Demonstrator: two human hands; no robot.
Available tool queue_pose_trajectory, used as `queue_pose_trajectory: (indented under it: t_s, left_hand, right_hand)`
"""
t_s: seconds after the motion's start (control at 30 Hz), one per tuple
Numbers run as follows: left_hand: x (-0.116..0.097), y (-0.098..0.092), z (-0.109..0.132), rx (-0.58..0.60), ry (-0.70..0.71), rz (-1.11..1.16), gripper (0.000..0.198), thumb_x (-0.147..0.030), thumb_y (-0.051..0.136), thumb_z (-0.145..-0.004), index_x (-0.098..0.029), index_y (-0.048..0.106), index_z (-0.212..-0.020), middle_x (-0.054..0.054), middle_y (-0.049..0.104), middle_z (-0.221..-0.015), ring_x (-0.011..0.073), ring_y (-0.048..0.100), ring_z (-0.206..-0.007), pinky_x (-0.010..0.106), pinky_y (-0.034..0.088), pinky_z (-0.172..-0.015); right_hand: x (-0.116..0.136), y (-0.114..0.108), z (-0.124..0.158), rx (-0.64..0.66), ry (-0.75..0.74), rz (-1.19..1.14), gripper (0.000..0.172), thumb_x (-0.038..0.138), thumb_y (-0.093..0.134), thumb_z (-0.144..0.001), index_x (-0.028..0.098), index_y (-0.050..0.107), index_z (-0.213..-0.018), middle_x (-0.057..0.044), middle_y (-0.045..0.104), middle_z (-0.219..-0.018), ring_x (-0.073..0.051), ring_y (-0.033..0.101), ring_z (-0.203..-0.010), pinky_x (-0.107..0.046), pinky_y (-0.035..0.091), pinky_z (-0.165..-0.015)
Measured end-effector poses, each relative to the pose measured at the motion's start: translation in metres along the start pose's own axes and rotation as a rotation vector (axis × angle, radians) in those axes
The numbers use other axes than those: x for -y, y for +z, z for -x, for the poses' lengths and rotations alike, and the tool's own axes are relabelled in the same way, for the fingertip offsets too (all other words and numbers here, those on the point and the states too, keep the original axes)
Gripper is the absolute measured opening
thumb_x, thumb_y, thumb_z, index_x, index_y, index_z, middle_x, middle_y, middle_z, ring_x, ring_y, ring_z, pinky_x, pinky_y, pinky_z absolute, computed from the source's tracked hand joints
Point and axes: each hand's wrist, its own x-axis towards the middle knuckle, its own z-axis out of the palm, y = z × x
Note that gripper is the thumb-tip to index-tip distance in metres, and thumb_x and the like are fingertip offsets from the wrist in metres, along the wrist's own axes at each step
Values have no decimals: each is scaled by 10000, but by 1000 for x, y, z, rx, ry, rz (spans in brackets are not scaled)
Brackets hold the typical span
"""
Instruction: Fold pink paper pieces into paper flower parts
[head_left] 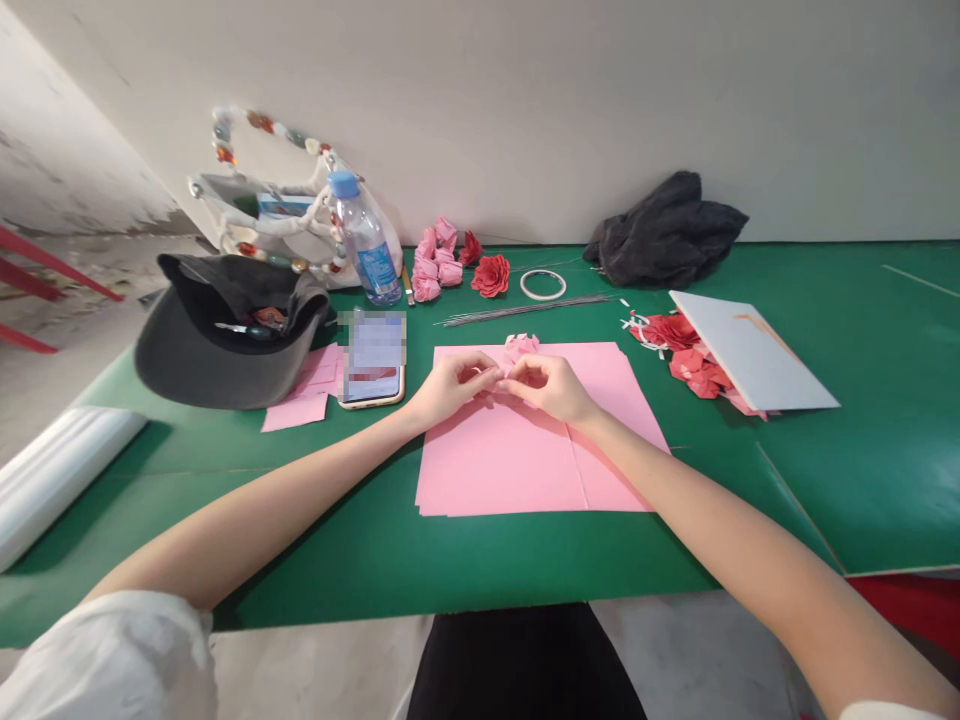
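Observation:
My left hand (457, 388) and my right hand (553, 388) meet over a stack of pink paper sheets (502, 460). Both are closed in a pinch, fingertips almost touching, at the near end of a small pink paper flower (521, 346). Its folded petals show just beyond my fingers; the part between the fingertips is mostly hidden. Farther back lie thin wires (525, 312) and a white ring-shaped roll of tape (543, 285). Several pink paper roses (437, 265) and a red paper rose (491, 276) rest behind the stack to the left.
On the left are a phone (375, 355), pink paper pieces (300, 400), a dark cap (225, 330), a water bottle (367, 240), a beaded bag (270, 215) and a clear roll (67, 470). At right, a white board (750, 350) leans over red paper flowers (694, 365), near black cloth (667, 235).

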Motion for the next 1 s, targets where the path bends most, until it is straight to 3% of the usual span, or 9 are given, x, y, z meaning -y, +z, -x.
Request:
queue_pose_trajectory:
  t_s: [0.23, 0.43, 0.6, 0.73, 0.9, 1.0]
  left_hand:
    - [-4, 0, 3, -26, 73, -179, 271, -418, 594, -862, -153, 632, -815, 21, 621, -760, 116, 615, -606, 197, 471, -511]
    - [-3, 0, 4, -19, 70, -136, 272, -419, 580, -878, -150, 599, -843, 17, 607, -756, 114, 632, -579, 193, 457, -483]
    - [-4, 3, 5, -27, 83, -141, 269, -419, 564, -892, -156, 558, -840, 1, 588, -723, 114, 645, -567, 207, 496, -518]
    - [-5, 0, 3, -39, 40, -21, 299, -441, 593, -873, -151, 535, -837, -4, 594, -711, 114, 649, -526, 202, 492, -485]
    - [-4, -5, -1, -46, 6, 187, 353, -425, 696, -802, -173, 479, -920, -26, 607, -694, 114, 635, -472, 186, 466, -425]
    - [-3, -5, -2, 0, 0, 202, 342, -414, 704, -797, -169, 491, -903, -32, 603, -681, 101, 622, -463, 174, 460, -415]
  right_hand:
    - [-2, 0, 1, 9, -45, 100, 346, 495, 684, -762, 159, 634, -697, -16, 607, -638, -115, 490, -543, -270, 405, -521]
    - [0, -2, 0, 60, -117, 170, 212, 366, 622, -836, 166, 684, -806, -13, 645, -690, -116, 504, -583, -265, 401, -563]
    - [0, 0, 0, 46, -85, 158, 265, 428, 661, -804, 170, 662, -744, -13, 628, -659, -119, 493, -556, -271, 396, -537]
    - [0, -1, 2, 28, -42, -26, 254, 445, 622, -841, 194, 611, -879, 0, 630, -675, -143, 593, -593, -288, 479, -590]
    - [1, -3, 4, 39, -151, -90, 145, 337, 604, -872, 235, 560, -964, -24, 646, -893, -161, 660, -827, -312, 538, -745]
    - [0, -3, 5, 144, -129, -127, 116, 303, 613, -864, 226, 606, -950, -16, 653, -867, -148, 673, -703, -326, 561, -705]
